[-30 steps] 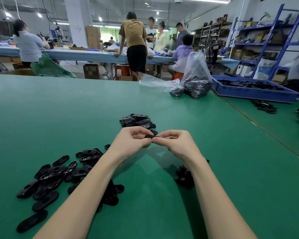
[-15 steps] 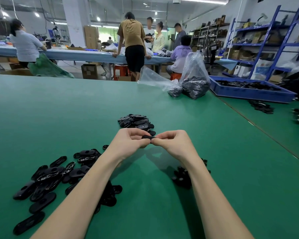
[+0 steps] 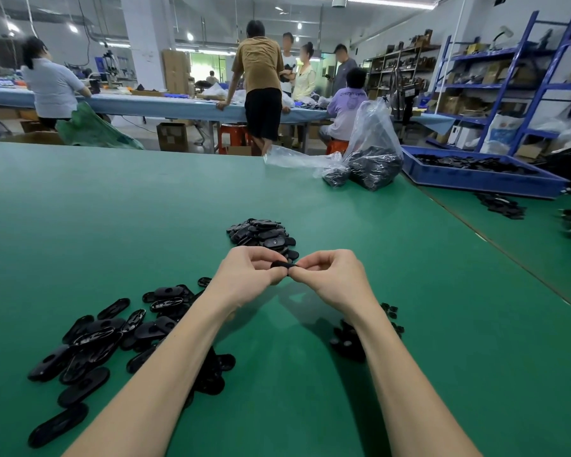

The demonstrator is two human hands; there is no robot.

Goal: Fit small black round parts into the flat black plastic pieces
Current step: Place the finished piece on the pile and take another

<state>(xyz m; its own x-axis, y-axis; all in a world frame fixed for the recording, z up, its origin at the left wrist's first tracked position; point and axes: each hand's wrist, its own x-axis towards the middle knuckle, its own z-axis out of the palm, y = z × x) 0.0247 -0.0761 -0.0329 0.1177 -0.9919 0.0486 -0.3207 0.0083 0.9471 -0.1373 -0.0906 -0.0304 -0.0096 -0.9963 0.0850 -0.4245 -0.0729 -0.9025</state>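
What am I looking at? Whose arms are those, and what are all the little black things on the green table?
The picture comes from a camera worn on a person's head, so you see the table as they see it, looking forward and down. The two arms reaching out are theirs. The left hand and the right hand meet in the middle, and their fingers pinch one flat black piece between them.

On the green table lie heaps of black plastic bits: long flat ovals on the left, a pile just past the hands, and small round parts by the right arm. Farther off stand plastic bags of more pieces and a blue tray. At the back, other people are at another long table. It looks like a workshop.
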